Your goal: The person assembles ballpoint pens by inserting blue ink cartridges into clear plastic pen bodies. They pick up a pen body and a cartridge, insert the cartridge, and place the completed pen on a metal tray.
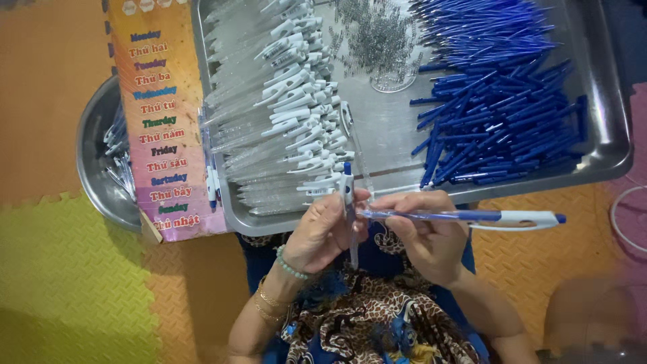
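Observation:
My left hand [323,232] grips an upright clear pen with a white clip and blue tip [348,195]. My right hand [431,232] holds a second pen [472,216] level, its white clip and blue button pointing right and its front end touching the upright pen. Both hands hover over my lap, just in front of a large steel tray [606,155]. In the tray lie a heap of clear pen barrels with white clips [283,101], a pile of blue refills [499,101] and a scatter of small metal springs [377,40].
A colourful card printed with words [162,121] leans against the tray's left side. Behind it sits a round steel bowl [94,162] holding several finished pens. Orange and yellow foam mats [67,269] cover the floor. A round white rim [627,216] shows at the right edge.

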